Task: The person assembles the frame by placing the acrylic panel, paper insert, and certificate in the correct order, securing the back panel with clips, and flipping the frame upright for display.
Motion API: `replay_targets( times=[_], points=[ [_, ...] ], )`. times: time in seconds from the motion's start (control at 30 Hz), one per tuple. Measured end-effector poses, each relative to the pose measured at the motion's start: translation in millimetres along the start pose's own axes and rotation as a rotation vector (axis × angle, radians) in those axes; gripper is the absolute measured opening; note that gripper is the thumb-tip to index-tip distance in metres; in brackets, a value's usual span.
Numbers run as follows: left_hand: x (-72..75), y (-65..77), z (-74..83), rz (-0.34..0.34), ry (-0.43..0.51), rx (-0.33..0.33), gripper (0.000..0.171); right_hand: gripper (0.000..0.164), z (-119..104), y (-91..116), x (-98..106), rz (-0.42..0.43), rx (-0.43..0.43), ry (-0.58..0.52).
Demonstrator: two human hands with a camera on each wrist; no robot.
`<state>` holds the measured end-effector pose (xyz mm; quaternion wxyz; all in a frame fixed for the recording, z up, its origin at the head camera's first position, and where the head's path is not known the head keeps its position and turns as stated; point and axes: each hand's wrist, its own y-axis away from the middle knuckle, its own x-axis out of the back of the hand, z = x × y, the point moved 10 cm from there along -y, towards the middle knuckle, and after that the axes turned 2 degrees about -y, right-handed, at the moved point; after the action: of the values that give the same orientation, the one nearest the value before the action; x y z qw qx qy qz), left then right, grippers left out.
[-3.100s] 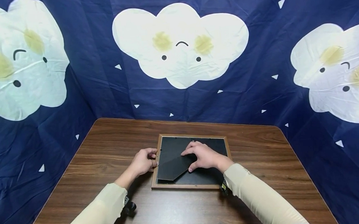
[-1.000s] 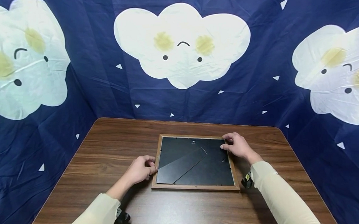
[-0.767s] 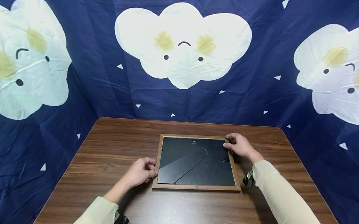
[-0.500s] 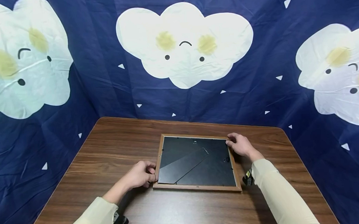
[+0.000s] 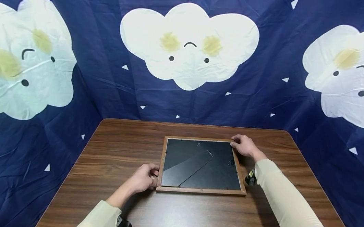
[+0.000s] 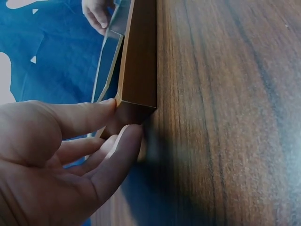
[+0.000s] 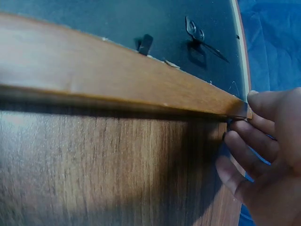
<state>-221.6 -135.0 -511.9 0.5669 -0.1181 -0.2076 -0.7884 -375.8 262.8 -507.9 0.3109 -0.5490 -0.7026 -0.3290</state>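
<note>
A wooden picture frame (image 5: 201,190) lies face down, its black backing board (image 5: 217,176) upward. Across the board, the stand leg (image 5: 185,171) lies folded flat. My left hand (image 5: 141,179) pinches the near left corner; in the left wrist view its thumb rests on the top edge and the fingers curl against the side. My right hand (image 5: 246,146) grips the far right corner, thumb on top and fingers beside and below, as the right wrist view shows. That view also has a bent metal tab (image 7: 146,44) and a hanger (image 7: 194,29) on the back.
The frame is on a brown wood-grain table (image 5: 187,216) with rounded far corners. A dark blue cloth (image 5: 106,93) printed with white clouds hangs behind it and along both sides. A small black device (image 5: 251,178) sits at the right wrist, another (image 5: 124,226) at the left.
My right hand has left the stand leg for the far right corner. My left hand has slid down the left edge to the near corner. The leg now lies flatter.
</note>
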Motion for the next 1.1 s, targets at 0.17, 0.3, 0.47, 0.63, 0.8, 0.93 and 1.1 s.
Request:
replay_targets(
  times=[0.17, 0.3, 0.47, 0.63, 0.8, 0.93, 1.1],
  points=[
    [2.2, -0.7, 2.6, 0.022, -0.062, -0.045, 0.053, 0.041, -1, 3, 2, 0.009, 0.000, -0.037],
    [3.8, -1.4, 2.5, 0.036, -0.092, -0.064, 0.052, 0.043, -3, 4, 3, 0.019, -0.003, -0.053],
    [4.6, -2.3, 3.7, 0.048, -0.089, -0.070, 0.053, 0.045, -4, 6, 7, 0.035, -0.015, -0.095],
    [6.2, -2.4, 7.2, 0.079, -0.117, -0.062, 0.053, 0.039, -2, 6, 12, 0.079, -0.036, -0.144],
    [9.2, -0.1, 4.2, 0.142, -0.049, 0.014, 0.047, 0.033, 0, 5, 22, 0.160, -0.057, -0.200],
    [12.6, 2.3, 10.0, 0.204, -0.103, 0.010, 0.032, 0.031, 0, 3, 27, 0.204, -0.079, -0.272],
    [12.2, 4.9, 22.0, 0.227, -0.289, -0.038, 0.011, 0.030, -2, 1, 31, 0.209, -0.089, -0.369]
  ],
)
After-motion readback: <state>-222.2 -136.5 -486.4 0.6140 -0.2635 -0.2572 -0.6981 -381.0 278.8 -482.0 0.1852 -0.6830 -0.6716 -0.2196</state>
